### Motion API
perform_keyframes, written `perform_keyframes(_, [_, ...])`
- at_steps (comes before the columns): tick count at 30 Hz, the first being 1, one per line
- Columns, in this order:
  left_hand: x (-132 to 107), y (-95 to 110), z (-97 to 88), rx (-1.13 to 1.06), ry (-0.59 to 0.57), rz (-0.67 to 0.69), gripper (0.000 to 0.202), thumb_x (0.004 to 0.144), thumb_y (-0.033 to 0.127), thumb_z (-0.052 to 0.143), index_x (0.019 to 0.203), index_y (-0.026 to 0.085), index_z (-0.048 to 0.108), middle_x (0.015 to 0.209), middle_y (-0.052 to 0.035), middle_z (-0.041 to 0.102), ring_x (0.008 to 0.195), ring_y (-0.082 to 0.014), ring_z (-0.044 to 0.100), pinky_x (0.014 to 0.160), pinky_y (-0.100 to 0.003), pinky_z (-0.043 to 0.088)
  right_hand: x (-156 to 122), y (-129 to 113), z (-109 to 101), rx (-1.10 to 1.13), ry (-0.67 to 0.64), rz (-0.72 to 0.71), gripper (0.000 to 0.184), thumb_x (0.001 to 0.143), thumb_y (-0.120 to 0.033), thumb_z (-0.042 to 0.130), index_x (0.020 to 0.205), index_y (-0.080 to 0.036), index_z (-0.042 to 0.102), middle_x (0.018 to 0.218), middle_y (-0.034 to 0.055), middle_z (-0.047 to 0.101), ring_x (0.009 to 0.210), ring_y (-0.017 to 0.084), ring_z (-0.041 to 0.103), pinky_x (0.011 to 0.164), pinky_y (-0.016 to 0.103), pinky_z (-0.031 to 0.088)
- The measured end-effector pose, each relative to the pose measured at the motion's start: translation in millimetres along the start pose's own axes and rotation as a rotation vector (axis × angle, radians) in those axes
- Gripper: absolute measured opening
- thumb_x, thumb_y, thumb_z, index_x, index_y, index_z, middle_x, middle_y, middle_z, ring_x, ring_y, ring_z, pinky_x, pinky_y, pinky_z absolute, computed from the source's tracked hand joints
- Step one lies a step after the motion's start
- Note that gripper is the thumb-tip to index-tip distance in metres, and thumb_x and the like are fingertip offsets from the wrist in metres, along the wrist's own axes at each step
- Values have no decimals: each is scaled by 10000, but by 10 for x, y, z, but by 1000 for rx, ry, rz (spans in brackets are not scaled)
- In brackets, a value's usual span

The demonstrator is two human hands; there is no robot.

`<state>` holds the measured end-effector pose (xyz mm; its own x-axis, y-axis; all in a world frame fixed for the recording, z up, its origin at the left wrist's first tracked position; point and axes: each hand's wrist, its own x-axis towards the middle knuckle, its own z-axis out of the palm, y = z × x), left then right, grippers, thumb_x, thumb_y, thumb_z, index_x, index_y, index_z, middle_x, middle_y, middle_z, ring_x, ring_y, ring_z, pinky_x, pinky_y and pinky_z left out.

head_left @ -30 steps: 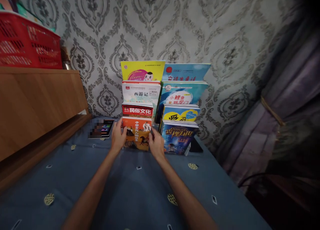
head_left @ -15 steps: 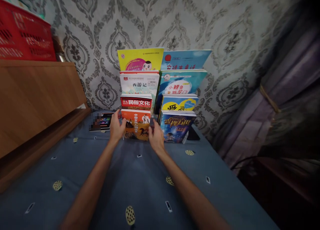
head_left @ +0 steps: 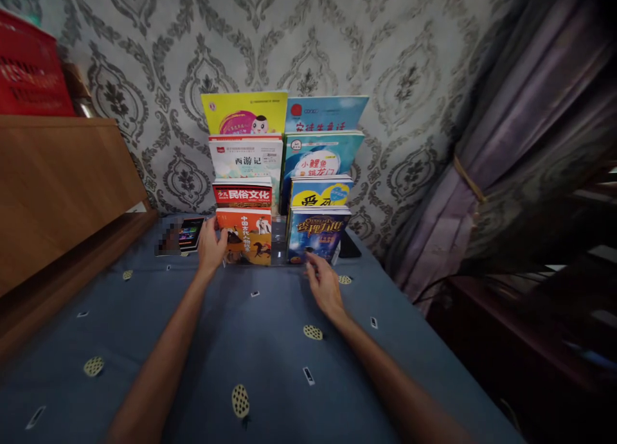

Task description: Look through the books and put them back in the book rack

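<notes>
Books (head_left: 245,162) already upright on blue cloth (head_left: 193,380), arranged in two stepped columns; arrangement looks nearly done, anything left hard to tell. Left hand (head_left: 211,246) at left edge of orange book (head_left: 248,238), thumb and fingers apart, contact unclear. Right hand (head_left: 326,284) before lower part of dark-blue book (head_left: 318,232), fingers parted. Count: eight front covers, four per column; extra edges behind, uncountable. Two dark flat items, one left (head_left: 190,233), one right (head_left: 350,248).

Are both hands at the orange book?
No, only the left hand is at the orange book; the right hand is in front of the dark blue book.
</notes>
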<state>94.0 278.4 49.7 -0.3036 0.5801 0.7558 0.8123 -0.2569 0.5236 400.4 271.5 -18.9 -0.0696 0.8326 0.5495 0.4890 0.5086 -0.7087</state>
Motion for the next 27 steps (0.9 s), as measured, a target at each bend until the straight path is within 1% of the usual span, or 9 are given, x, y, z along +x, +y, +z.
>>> perform_keyframes(3, [-15, -31, 14, -4, -4, -3, 322, 875, 258, 503, 1179, 168, 562, 1038, -96, 607, 989, -248, 603, 924, -396, 506, -60, 96, -93, 57, -5, 103, 404, 942, -374, 423, 1204, -156, 640, 1185, 165, 707, 797, 239, 727, 755, 418, 596])
perform_keyframes(6, [-10, -51, 8, -24, -12, 6, 342, 855, 243, 518, 1184, 163, 560, 1066, -100, 611, 1001, -244, 606, 935, -394, 504, -101, 144, -129, 108, -53, 191, 427, 924, -420, 431, 1190, -158, 637, 1025, 139, 743, 756, 246, 732, 671, 387, 592])
perform_keyframes(10, [32, -99, -19, -103, -23, 27, 381, 828, 179, 499, 1205, 162, 552, 1099, -95, 633, 1019, -225, 628, 918, -356, 521, -105, 133, -145, 142, -92, 216, 469, 906, -490, 440, 1172, -165, 647, 934, 119, 747, 754, 261, 734, 620, 368, 573])
perform_keyframes(13, [66, -229, -56, -129, -27, -6, 398, 844, 138, 423, 1225, 155, 537, 1105, -95, 659, 1019, -208, 651, 908, -335, 536, -104, 102, -152, 134, -127, 207, 493, 906, -526, 442, 1165, -170, 663, 855, 101, 751, 717, 262, 726, 621, 370, 566])
perform_keyframes(16, [28, -443, -132, 156, -91, -165, 391, 871, 137, 390, 1227, 153, 551, 1144, -116, 671, 1103, -234, 640, 989, -379, 508, -112, 77, -152, 111, -176, 187, 495, 913, -525, 438, 1168, -170, 671, 790, 87, 750, 716, 266, 722, 627, 368, 561])
perform_keyframes(18, [-52, -593, -201, 372, -146, -285, 372, 882, 188, 438, 1223, 133, 576, 1205, -167, 654, 1201, -299, 596, 1046, -449, 469, -118, 62, -151, 90, -198, 168, 486, 916, -514, 433, 1160, -171, 677, 781, 85, 753, 732, 268, 723, 642, 367, 558])
perform_keyframes(20, [-147, -724, -268, 478, -174, -362, 411, 868, 249, 510, 1243, 98, 583, 1271, -230, 616, 1277, -371, 538, 1072, -521, 433, -119, 47, -150, 65, -208, 155, 481, 917, -503, 422, 1148, -172, 685, 755, 80, 750, 720, 265, 718, 662, 370, 554])
perform_keyframes(23, [-227, -875, -330, 564, -215, -419, 540, 870, 318, 547, 1337, 49, 535, 1399, -289, 529, 1375, -420, 442, 1098, -573, 396, -112, 34, -144, 31, -210, 149, 484, 906, -489, 413, 1128, -165, 696, 718, 74, 741, 697, 262, 712, 695, 377, 548])
perform_keyframes(27, [-129, -1032, -357, 791, -452, -407, 554, 952, 322, 416, 1451, 86, 463, 1562, -230, 403, 1489, -365, 310, 1145, -559, 361, -104, 45, -131, 26, -208, 154, 485, 895, -485, 409, 1113, -166, 702, 708, 70, 738, 696, 259, 714, 716, 376, 545])
